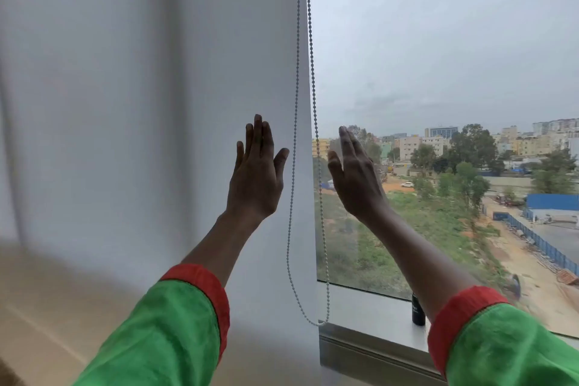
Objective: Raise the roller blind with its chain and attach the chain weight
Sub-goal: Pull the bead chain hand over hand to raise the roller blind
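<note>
- A window [438, 41] on the right showed a town; the white roller blind [156, 88] covered the left.
- The chain [313, 103] hung along the blind's right edge, looping near the sill [369, 307].
- The left hand [255, 172] and the right hand [355, 178] were raised either side of the chain, each grip spread flat and holding nothing.

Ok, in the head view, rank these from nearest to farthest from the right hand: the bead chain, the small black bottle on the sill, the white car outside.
From the right hand:
1. Bead chain: hanging just to its left, between the two hands.
2. Black bottle: below it, standing on the window sill.
3. White car: beyond the glass, far off on the ground outside.
</note>
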